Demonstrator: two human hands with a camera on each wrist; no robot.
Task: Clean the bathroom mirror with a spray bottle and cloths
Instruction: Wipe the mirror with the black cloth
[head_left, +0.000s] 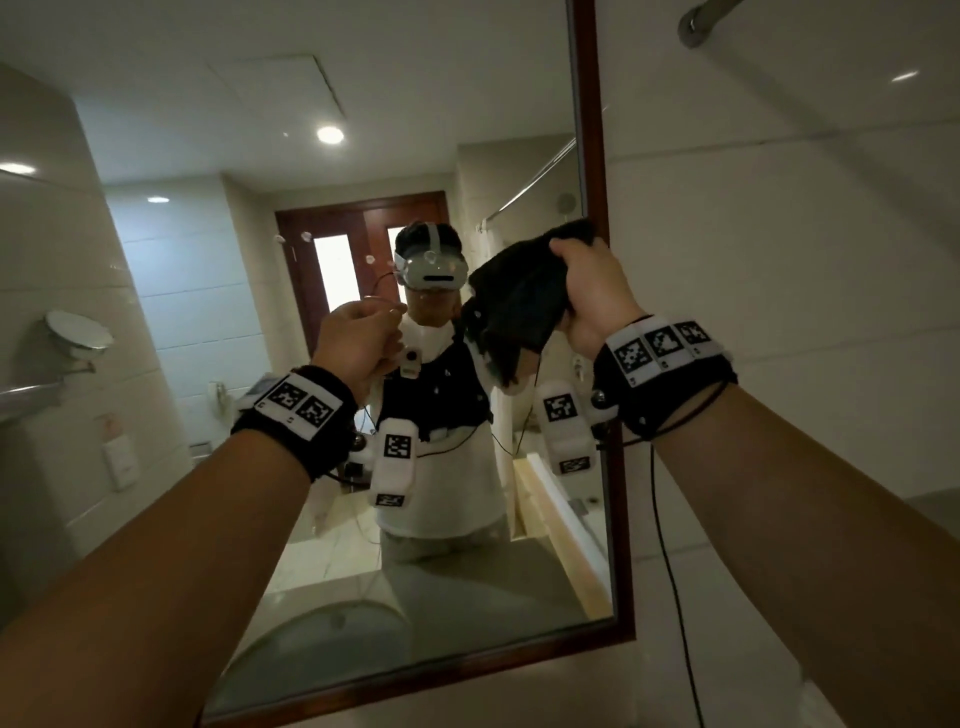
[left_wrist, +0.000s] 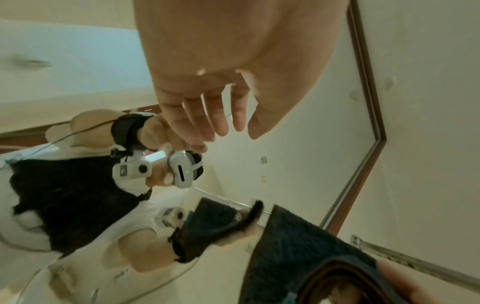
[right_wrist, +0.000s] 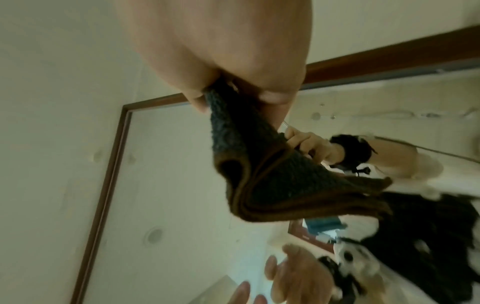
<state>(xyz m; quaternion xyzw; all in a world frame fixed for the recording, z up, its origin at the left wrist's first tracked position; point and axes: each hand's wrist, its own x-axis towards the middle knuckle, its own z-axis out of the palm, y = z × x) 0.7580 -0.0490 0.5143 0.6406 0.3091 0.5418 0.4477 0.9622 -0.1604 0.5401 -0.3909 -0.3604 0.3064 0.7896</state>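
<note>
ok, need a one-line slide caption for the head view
Facing a wood-framed mirror, the right hand grips a dark folded cloth near the frame's right edge while the empty left hand hovers alongside.

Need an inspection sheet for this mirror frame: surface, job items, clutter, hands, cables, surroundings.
Surface: mirror in a brown wooden frame; a few droplets or spots on the glass near the middle.
Job's things: dark cloth bunched, raised near the mirror's right edge; spray bottle not seen.
Clutter: nothing seen.
Grippers: right hand grips the cloth; left hand empty, fingers relaxed.
Cables: black cable hangs from the right wrist strap.
Surroundings: tiled wall; metal rail at top right.
</note>
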